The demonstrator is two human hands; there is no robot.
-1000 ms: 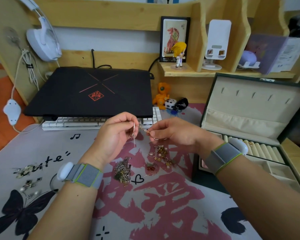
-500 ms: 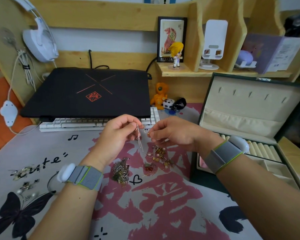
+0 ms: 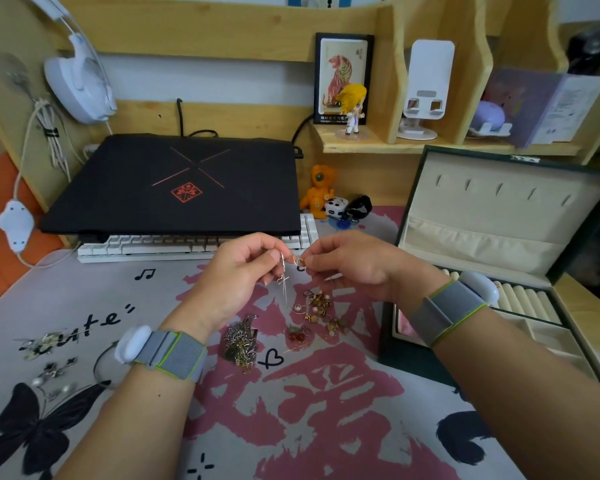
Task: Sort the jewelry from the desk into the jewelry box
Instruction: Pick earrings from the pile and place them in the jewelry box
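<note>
My left hand [image 3: 238, 277] pinches a thin silver chain [image 3: 284, 284] that hangs down toward the mat. My right hand [image 3: 352, 265] pinches a small gold piece [image 3: 300, 260] close beside it, fingertips almost touching. Under the hands lie a heap of gold and pearl earrings [image 3: 321, 311], a red bead piece [image 3: 297, 336] and a tangle of silver chains [image 3: 241, 344]. More pieces [image 3: 49, 358] lie at the mat's left. The open jewelry box [image 3: 565, 337] stands to the right, behind my right wrist, with ring rolls and empty compartments.
A shut black laptop [image 3: 184, 185] rests over a white keyboard [image 3: 153, 245] behind the hands. Small figurines [image 3: 321, 192] stand by the shelf. White headphones [image 3: 80, 81] hang at the left. The printed desk mat [image 3: 309, 410] covers the desk.
Both hands stay close together above the jewelry. The silver chain in my left hand hangs lower and straighter than a second ago. The view shifted slightly.
</note>
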